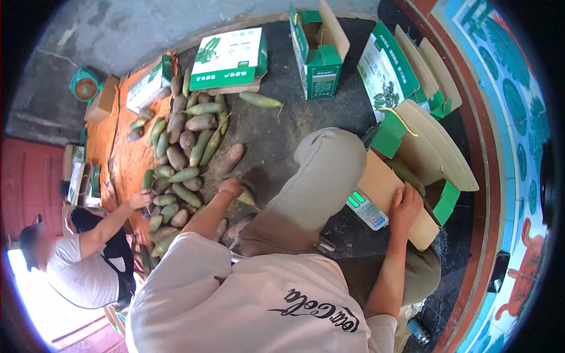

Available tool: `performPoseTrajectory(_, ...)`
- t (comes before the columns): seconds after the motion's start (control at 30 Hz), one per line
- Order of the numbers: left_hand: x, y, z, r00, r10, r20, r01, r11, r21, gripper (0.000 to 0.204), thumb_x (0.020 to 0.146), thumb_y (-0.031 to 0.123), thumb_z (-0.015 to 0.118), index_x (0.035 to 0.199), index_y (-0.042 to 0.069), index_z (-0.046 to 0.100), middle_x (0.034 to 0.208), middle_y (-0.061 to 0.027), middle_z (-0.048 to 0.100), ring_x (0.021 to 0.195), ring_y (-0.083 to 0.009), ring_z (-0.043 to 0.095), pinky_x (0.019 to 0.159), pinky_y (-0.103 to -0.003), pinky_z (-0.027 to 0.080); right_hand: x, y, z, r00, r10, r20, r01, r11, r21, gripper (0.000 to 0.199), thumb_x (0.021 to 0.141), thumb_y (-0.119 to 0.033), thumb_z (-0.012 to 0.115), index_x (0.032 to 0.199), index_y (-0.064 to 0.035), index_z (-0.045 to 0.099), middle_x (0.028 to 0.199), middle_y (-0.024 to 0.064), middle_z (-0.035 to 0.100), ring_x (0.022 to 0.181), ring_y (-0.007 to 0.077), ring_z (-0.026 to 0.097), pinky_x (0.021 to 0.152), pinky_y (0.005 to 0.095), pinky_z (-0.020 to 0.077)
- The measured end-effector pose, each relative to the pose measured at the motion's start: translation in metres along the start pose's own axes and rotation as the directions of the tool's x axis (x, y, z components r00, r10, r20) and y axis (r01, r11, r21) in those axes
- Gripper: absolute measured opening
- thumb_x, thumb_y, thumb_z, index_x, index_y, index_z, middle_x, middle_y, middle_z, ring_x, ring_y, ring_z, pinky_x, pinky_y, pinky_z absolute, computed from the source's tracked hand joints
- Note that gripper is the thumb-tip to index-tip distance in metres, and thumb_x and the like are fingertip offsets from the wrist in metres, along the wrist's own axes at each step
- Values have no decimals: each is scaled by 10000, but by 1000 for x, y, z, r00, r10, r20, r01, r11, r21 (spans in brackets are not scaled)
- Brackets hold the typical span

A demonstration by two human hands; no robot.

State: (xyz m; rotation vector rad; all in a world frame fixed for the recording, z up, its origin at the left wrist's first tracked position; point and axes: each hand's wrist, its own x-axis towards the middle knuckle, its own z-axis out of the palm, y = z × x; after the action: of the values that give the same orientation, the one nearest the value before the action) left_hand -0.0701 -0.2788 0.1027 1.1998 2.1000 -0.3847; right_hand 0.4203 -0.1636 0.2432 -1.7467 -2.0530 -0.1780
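My left hand point(231, 188) reaches down beside a heap of long green and brownish, radish-like vegetables point(176, 157). A reddish-brown one point(232, 159) lies just beyond it, and a pale green one point(249, 199) lies close on its right. Its fingers are hidden, so a grip cannot be made out. On the flap of an open carton point(376, 182) rests my right hand point(406, 207), its fingers stretched toward the carton's edge. Greenish vegetables point(406, 173) show inside. A digital scale point(368, 210) with a lit green display sits beside that hand, partly covered by the flap.
At left, another person point(88, 259) reaches a hand point(140, 200) to the heap, which lies partly on an orange sheet point(120, 153). Far off stand a flat-topped green-and-white carton point(229, 56), an open one point(321, 59) and several folded ones point(391, 73). A blue bottle point(418, 331) lies lower right.
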Motion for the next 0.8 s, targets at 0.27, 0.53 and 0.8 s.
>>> performPoseTrajectory(0.27, 14, -39, 30, 975, -217, 44, 221, 966, -135, 584, 772, 306, 624, 1287, 85, 461, 1225, -174, 558, 1147, -332, 525, 963, -403, 427, 4, -1, -3, 999, -32, 31, 32, 999, 2, 318, 903, -221, 491, 1145, -24, 557, 1069, 175, 582, 1006, 354, 529, 900, 443, 378)
performPoseTrajectory(0.53, 42, -35, 5, 932, -327, -158, 283, 926, -251, 658, 780, 294, 649, 1345, 131, 354, 1342, -124, 405, 1244, -334, 400, 1005, -422, 386, 3, -5, -5, 995, 17, 100, -18, 1000, 16, 328, 891, -202, 499, 1158, -17, 542, 1074, 188, 570, 1003, 378, 506, 885, 450, 369)
performPoseTrajectory(0.8, 88, -15, -13, 947, -292, -132, 272, 950, -154, 767, 785, 218, 656, 1428, 195, 241, 1506, -44, 209, 1393, -261, 180, 1080, -453, 289, 4, -7, -7, 995, 0, 98, 1, 1000, -11, 333, 897, -220, 486, 1148, -8, 544, 1026, 196, 572, 956, 375, 507, 852, 443, 375)
